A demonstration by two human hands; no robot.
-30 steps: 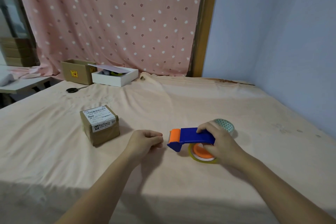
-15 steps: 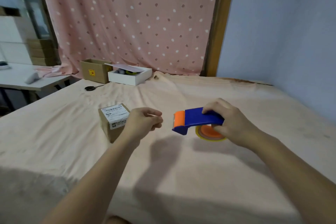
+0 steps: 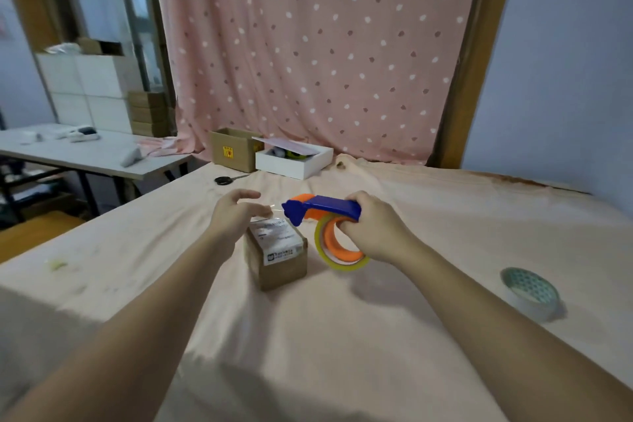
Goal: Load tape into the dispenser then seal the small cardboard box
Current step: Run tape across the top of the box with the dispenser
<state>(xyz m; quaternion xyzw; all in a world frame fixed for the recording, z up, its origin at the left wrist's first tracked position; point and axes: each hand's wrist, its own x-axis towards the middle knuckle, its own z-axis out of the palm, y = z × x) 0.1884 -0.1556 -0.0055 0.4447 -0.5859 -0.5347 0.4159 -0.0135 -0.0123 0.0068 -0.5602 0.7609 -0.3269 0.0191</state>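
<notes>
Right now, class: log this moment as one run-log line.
left hand: pinches tape end | right hand: grips tape dispenser, roll loaded | small cardboard box: below them, not yet taped

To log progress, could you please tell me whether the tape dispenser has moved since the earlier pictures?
Yes. The tape dispenser has risen off the cloth and moved left, now held beside the small cardboard box.

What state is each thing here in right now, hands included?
Tape dispenser: lifted off the cloth, loaded with a clear roll, gripped by the right hand.
Left hand: fingers pinching the clear tape end pulled from the dispenser.
Small cardboard box: closed, label up, under the stretched tape.
Patterned tape roll: lying flat, untouched.
Scissors: closed, lying on the cloth.
Brown carton: flaps open.
White box: lid ajar.
</notes>
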